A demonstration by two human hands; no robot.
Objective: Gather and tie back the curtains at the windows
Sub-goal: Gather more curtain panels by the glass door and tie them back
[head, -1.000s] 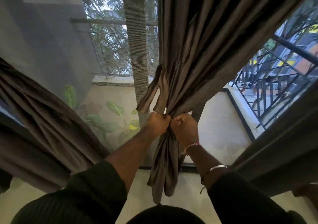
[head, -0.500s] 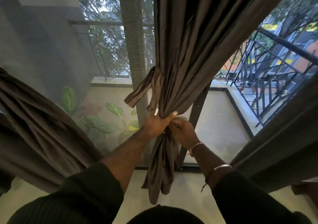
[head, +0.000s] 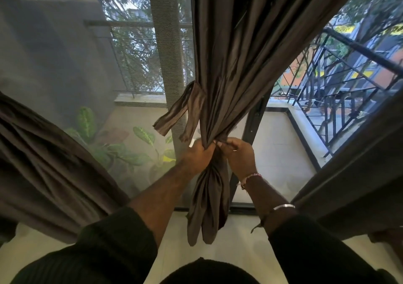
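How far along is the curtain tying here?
Done: the middle curtain is gathered into a bunch. In hand: the left hand grips the bunch while the right hand works at it; the tie strap hangs loose. Left: fastening it, then the left curtain.

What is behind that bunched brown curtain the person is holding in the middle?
Behind the gathered curtain a dark door frame shows at its right edge, with the balcony floor and black railing beyond. Whatever lies directly behind the fabric is covered.
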